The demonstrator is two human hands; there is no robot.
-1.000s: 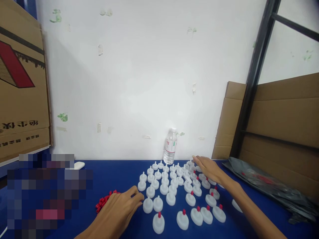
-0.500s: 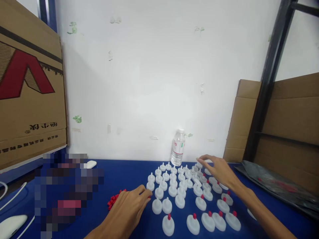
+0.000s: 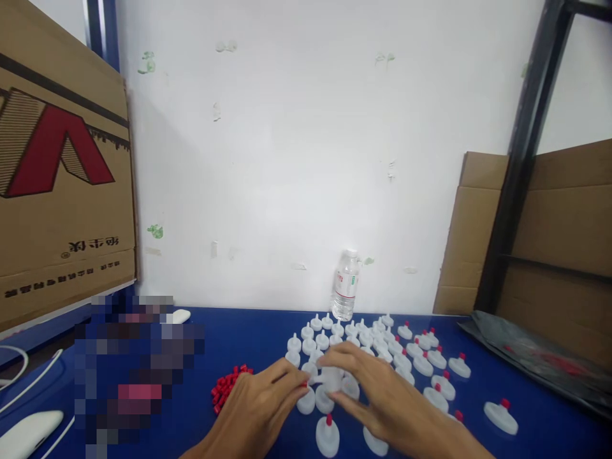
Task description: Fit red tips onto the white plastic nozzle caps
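My left hand (image 3: pixel 265 401) pinches a small red cap (image 3: pixel 304 384) at its fingertips. Held between the thumb and fingers of my right hand (image 3: pixel 385 389) is a white plastic nozzle lid (image 3: pixel 331 378), tilted sideways with its spout pointing left at the red cap. I cannot tell whether cap and spout touch. A heap of loose red caps (image 3: pixel 228 386) lies left of my left hand, partly hidden by it. White nozzle lids (image 3: pixel 294 343) without caps stand close together behind both hands. Lids with red tips (image 3: pixel 423 363) stand to the right, and one red-tipped lid (image 3: pixel 327 437) is in front.
A clear water bottle (image 3: pixel 345 287) leans against the white wall. Cardboard boxes (image 3: pixel 71 217) stand at the left, with more cardboard (image 3: pixel 473 236) at the right. A dark plastic bag (image 3: pixel 540 357) lies on the right. White cables and a white device (image 3: pixel 31 430) are at the left.
My right hand has come from the back right of the lids to the front middle, now holding a white lid beside my left hand. My left hand has stayed near the red heap.
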